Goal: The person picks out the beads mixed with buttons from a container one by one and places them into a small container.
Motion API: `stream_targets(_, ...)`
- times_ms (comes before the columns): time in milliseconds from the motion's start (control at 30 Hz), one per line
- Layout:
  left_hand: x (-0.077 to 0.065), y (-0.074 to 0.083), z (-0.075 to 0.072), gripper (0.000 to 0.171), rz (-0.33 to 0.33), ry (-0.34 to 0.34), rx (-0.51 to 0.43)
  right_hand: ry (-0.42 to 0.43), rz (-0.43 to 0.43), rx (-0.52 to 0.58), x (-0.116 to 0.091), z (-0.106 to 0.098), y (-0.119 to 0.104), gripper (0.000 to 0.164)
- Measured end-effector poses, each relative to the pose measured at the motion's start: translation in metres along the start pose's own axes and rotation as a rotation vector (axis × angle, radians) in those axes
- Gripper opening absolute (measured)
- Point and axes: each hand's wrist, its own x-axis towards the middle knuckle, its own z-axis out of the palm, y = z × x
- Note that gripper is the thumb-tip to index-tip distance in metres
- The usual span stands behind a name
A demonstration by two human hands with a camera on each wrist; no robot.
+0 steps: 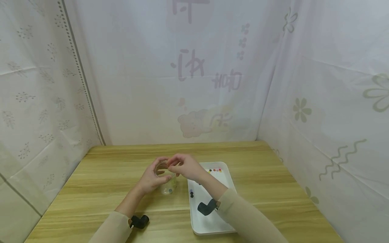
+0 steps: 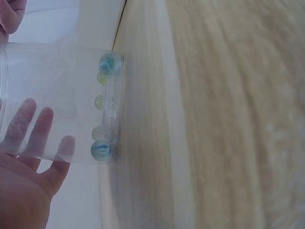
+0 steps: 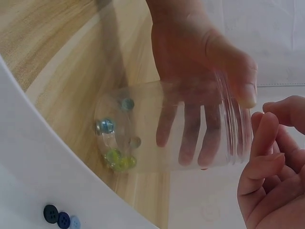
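Note:
A clear plastic jar (image 3: 147, 109) stands upright on the wooden table, its mouth uncovered. Several glass marbles lie at its bottom, among them a blue one (image 2: 109, 63) and yellow-green ones (image 3: 116, 160). My left hand (image 1: 152, 177) grips the jar near the top, fingers round the far side and thumb at the rim. Over the mouth is my right hand (image 1: 186, 167), with fingers bent and the thumb and fingertips close together right at the rim. I cannot tell whether something small sits between those fingertips.
Right of the jar lies a white tray (image 1: 196, 217), partly under my right forearm. Dark and light blue buttons (image 3: 64, 220) lie near its left edge, and a row of small coloured pieces (image 1: 214, 170) near its far end. Patterned white curtains (image 1: 136, 84) surround the table.

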Motion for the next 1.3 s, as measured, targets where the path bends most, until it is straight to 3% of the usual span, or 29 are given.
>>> stream_targets(633, 0.000, -0.001, 0.000, 0.063, -0.003, 0.001, -0.001, -0.031, -0.014, -0.003, -0.002, 0.005, -0.002, 0.016)
stream_targets(833, 0.000, -0.002, 0.000, 0.063, 0.004, 0.005, 0.005, -0.037, -0.012, 0.006, -0.001, 0.003, 0.002, 0.027)
stream_targets(1067, 0.001, -0.001, 0.000, 0.063, 0.000, 0.007, 0.002, 0.007, 0.001, -0.002, -0.001, -0.008, 0.006, 0.024)
stream_targets(1300, 0.001, 0.000, 0.000, 0.068, -0.008, -0.005, -0.007, 0.080, 0.035, 0.021, -0.002, -0.027, 0.029, 0.027)
